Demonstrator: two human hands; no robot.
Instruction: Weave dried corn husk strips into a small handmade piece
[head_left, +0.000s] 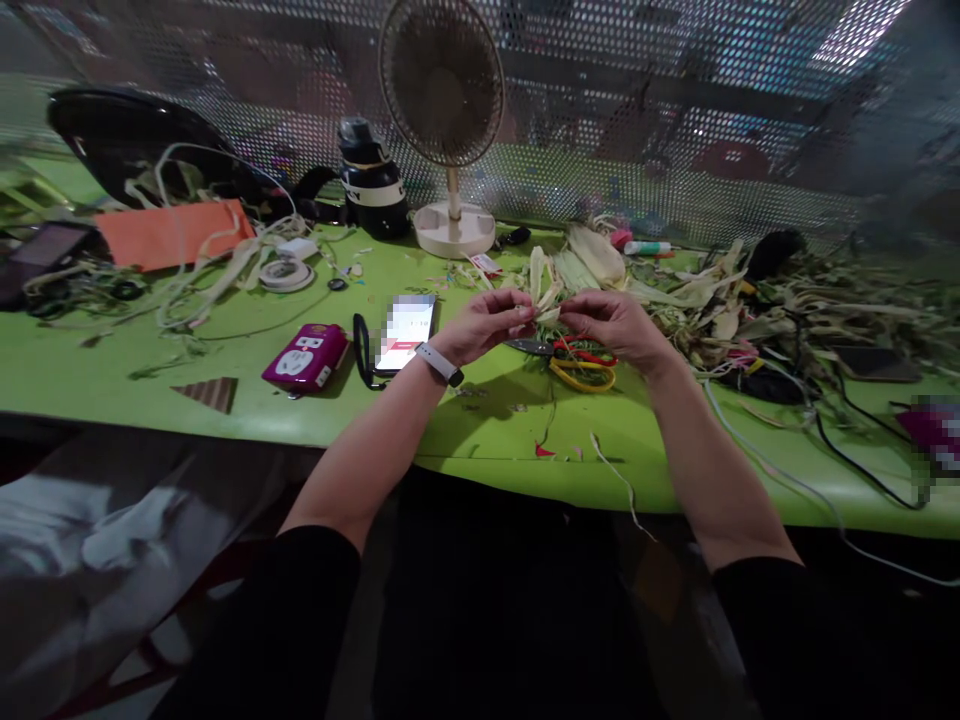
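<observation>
Between my two hands is a pale strip of corn husk (546,283), folded and standing up in a loop. My left hand (491,322), with a light watch band on the wrist, pinches its left side. The fingertips of my right hand (611,322) close on its right side. Just below the hands, scissors (581,372) with red and yellow handles lie on the green table (480,430). A larger piece of corn husk (596,255) rests behind my right hand. Left of my left hand lies a phone (405,335) with its screen lit.
A fan (454,225) and a dark bottle (371,190) stand at the back, before a perforated metal screen. Heaped husks (720,310) and cables cover the right side. A magenta power adapter (306,358), a tape roll (286,274) and orange paper (176,235) lie left.
</observation>
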